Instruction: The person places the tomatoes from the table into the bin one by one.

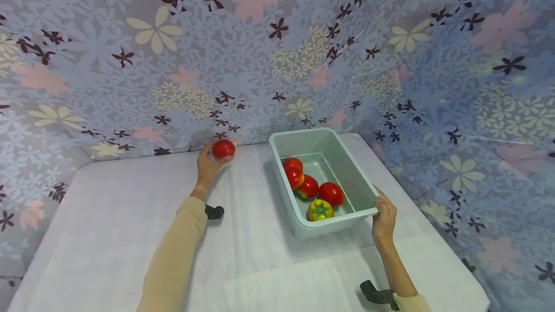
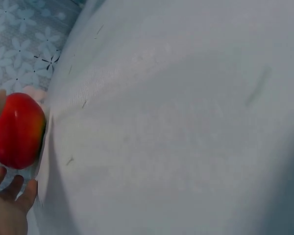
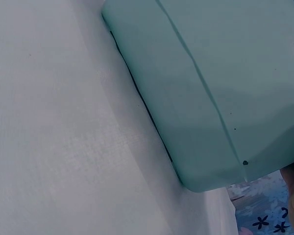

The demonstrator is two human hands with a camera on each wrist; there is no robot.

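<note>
At the far edge of the table, my left hand (image 1: 209, 165) holds a red tomato (image 1: 223, 149), thumb on the near side. The left wrist view shows that tomato (image 2: 18, 131) between the thumb and the curled fingers (image 2: 25, 196), with part of the hand cut off by the frame. My right hand (image 1: 385, 215) grips the near right corner of a pale green plastic bin (image 1: 351, 158) by its rim. Inside, several red tomatoes (image 1: 331, 194) and a yellow-green tomato (image 1: 321, 210) lie along its left and near sides. From the right wrist, the bin's outer wall (image 3: 210, 107) fills much of the view.
A white cloth (image 1: 130, 206) covers the table. Flower-patterned fabric (image 1: 243, 76) rises behind the table and along its right side. A black wrist mount (image 1: 214, 212) sits at the left wrist, and another black mount (image 1: 375, 293) at the right.
</note>
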